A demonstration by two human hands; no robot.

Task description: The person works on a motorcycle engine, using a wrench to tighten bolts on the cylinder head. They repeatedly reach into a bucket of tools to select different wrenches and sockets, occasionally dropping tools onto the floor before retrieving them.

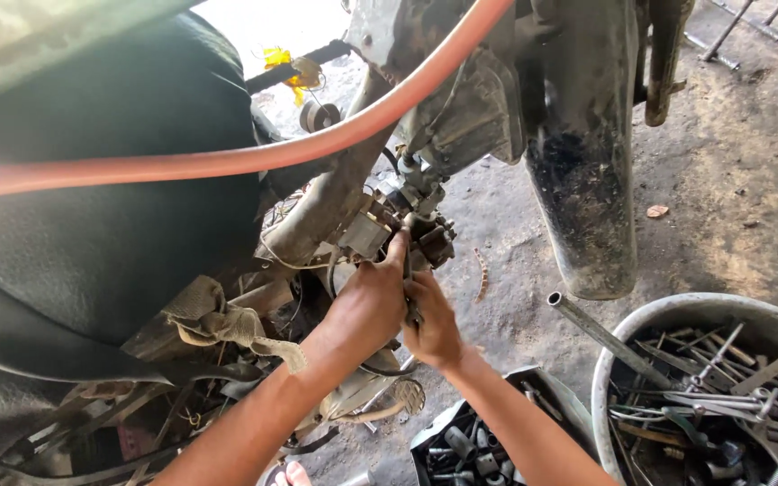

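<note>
Under black seat [92, 180]: left hand [366, 306], right hand [432, 324] both grip clenched on grimy engine part [416, 236]; yellow wrapper [292, 70] behind.

Location type: a motorcycle repair workshop working at ground level. Indicators: a partly stripped motorcycle with its black seat [110, 180], exposed frame tube [321, 211], wiring and a grimy engine component [411, 225] open to view, a mud-caked rear tyre [583, 180], and an orange hose [227, 162] running across the machine. Further indicators: a stained, dusty concrete floor [731, 180], a round metal basin [668, 315] filled with loose spanners, rods and pliers, and a black tray [470, 441] of sockets standing directly on the floor.
</note>
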